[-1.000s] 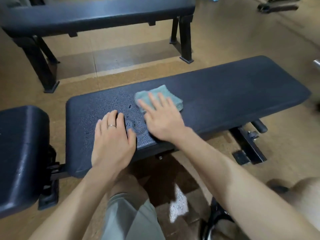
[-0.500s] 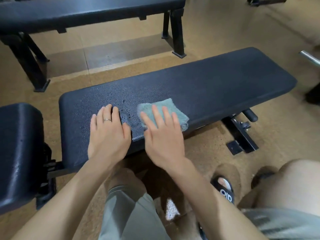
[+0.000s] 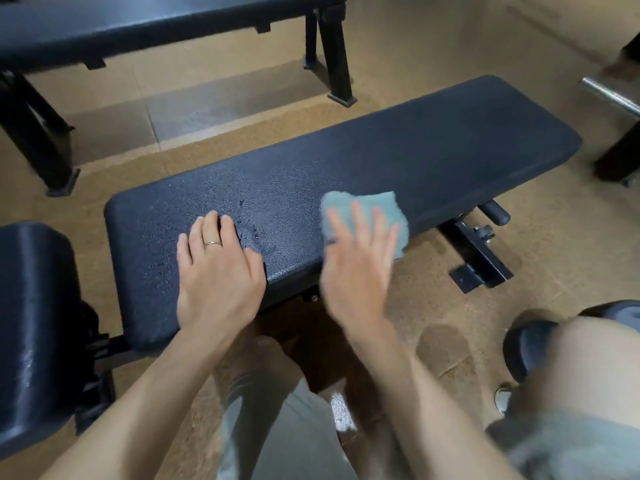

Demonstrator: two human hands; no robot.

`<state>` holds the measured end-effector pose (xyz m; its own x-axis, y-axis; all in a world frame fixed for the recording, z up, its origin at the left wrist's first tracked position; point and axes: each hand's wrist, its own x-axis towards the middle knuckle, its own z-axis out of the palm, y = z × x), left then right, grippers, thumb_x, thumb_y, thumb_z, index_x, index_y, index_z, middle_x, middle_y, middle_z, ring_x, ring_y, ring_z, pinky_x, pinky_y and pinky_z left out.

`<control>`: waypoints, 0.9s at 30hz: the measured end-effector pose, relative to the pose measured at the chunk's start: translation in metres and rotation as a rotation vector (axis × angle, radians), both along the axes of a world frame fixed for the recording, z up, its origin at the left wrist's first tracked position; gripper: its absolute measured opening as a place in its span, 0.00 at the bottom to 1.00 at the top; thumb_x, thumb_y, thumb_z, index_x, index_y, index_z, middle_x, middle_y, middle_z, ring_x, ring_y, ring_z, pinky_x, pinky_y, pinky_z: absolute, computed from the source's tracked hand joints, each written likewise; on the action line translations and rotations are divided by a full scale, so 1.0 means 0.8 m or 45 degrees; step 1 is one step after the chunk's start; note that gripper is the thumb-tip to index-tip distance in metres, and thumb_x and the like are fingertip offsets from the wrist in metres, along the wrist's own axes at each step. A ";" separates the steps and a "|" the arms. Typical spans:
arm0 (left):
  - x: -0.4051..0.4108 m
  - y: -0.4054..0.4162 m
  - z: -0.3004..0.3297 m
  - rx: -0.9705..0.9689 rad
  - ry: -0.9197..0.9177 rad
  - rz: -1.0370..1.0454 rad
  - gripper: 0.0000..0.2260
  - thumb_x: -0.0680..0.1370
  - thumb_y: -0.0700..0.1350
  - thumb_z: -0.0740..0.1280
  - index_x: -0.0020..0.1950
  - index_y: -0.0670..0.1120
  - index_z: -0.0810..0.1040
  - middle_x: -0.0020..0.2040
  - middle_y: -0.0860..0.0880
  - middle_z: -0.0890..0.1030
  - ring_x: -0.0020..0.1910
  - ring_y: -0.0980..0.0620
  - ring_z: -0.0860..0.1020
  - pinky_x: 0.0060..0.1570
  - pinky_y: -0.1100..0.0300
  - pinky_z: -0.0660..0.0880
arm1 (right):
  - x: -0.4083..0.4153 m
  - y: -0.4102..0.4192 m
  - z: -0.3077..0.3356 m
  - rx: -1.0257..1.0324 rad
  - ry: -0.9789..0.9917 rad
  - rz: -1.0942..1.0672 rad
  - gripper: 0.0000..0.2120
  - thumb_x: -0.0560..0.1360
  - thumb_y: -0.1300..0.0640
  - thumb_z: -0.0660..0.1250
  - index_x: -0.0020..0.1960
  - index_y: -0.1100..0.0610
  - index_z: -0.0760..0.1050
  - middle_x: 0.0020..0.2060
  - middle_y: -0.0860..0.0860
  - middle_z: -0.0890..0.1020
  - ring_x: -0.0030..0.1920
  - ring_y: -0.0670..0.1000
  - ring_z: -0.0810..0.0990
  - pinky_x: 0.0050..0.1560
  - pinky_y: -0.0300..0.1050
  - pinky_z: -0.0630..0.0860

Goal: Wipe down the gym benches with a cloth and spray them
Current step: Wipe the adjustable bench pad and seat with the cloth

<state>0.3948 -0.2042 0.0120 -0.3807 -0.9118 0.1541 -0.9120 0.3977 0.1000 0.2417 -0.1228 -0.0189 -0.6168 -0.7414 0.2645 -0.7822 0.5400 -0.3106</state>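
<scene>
While spray droplets are beading on the dark padded bench that is running from the lower left toward the upper right of the frame, a small teal cloth is lying flat on the pad's near edge, just right of the frame's centre. The right hand is pressing down on the cloth with fingers spread and flat, not clenched around it, and its outline is blurring, which suggests it is sweeping sideways. The left hand is resting open, palm down, on the wet left part of the pad, wearing a ring and gripping nothing. Droplets are showing most thickly between and to the left of the hands, while the right half of the pad is looking duller and drier. The step in hand appears to be wiping the sprayed surface. The next move probably calls for carrying the cloth back across the beaded patch near the left hand, and lifting that hand so the area beneath it is reached. Outward from there, a second padded section is sitting at the far left edge, another bench is crossing the top of the frame, and a metal bar is poking in at the upper right. No spray bottle is in view.
</scene>
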 end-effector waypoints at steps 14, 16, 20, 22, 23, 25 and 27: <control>0.000 0.000 -0.002 -0.045 0.072 0.020 0.26 0.77 0.47 0.53 0.73 0.37 0.71 0.74 0.37 0.71 0.74 0.37 0.67 0.76 0.40 0.60 | -0.059 0.020 0.005 0.081 0.065 0.277 0.25 0.81 0.51 0.51 0.76 0.50 0.69 0.78 0.55 0.67 0.78 0.62 0.61 0.78 0.64 0.52; 0.001 -0.001 -0.002 -0.019 0.108 0.022 0.27 0.77 0.46 0.53 0.73 0.37 0.71 0.74 0.38 0.71 0.74 0.38 0.67 0.77 0.41 0.59 | -0.006 0.006 0.010 0.143 0.091 0.669 0.25 0.80 0.50 0.53 0.77 0.48 0.69 0.77 0.54 0.67 0.78 0.61 0.62 0.78 0.61 0.55; 0.001 -0.002 0.002 0.034 0.221 0.068 0.26 0.78 0.43 0.55 0.75 0.37 0.68 0.75 0.38 0.70 0.75 0.40 0.67 0.76 0.42 0.62 | 0.016 -0.110 0.043 0.381 0.093 1.072 0.25 0.84 0.49 0.46 0.80 0.45 0.60 0.81 0.53 0.59 0.81 0.59 0.56 0.79 0.58 0.51; 0.002 -0.004 0.004 0.069 0.254 0.134 0.26 0.78 0.42 0.58 0.76 0.36 0.65 0.76 0.38 0.68 0.76 0.41 0.65 0.77 0.45 0.61 | 0.012 -0.178 0.053 0.545 0.096 1.141 0.25 0.85 0.49 0.44 0.82 0.43 0.51 0.83 0.50 0.51 0.82 0.56 0.48 0.80 0.56 0.45; 0.002 -0.005 0.005 0.080 0.257 0.166 0.26 0.78 0.42 0.59 0.77 0.36 0.65 0.77 0.38 0.67 0.77 0.42 0.64 0.78 0.46 0.60 | 0.009 -0.203 0.053 0.564 0.094 1.160 0.25 0.85 0.49 0.44 0.82 0.42 0.50 0.83 0.50 0.49 0.82 0.56 0.47 0.80 0.56 0.44; 0.001 -0.005 0.005 0.087 0.254 0.200 0.26 0.78 0.44 0.57 0.76 0.37 0.66 0.77 0.40 0.67 0.77 0.43 0.64 0.78 0.48 0.61 | -0.009 -0.234 0.051 0.542 0.101 1.167 0.25 0.85 0.49 0.43 0.82 0.41 0.51 0.83 0.50 0.52 0.82 0.56 0.49 0.80 0.55 0.45; 0.001 -0.004 0.006 0.098 0.237 0.215 0.26 0.78 0.44 0.56 0.75 0.38 0.68 0.77 0.42 0.67 0.77 0.44 0.64 0.77 0.49 0.61 | -0.051 -0.242 0.044 0.497 0.100 1.114 0.25 0.85 0.49 0.44 0.81 0.42 0.54 0.80 0.52 0.61 0.79 0.56 0.57 0.79 0.54 0.50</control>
<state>0.3956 -0.2071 0.0165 -0.1935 -0.9717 0.1354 -0.9278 0.2261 0.2966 0.2011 -0.3168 0.0165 0.2058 -0.9752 -0.0812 -0.9681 -0.1908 -0.1622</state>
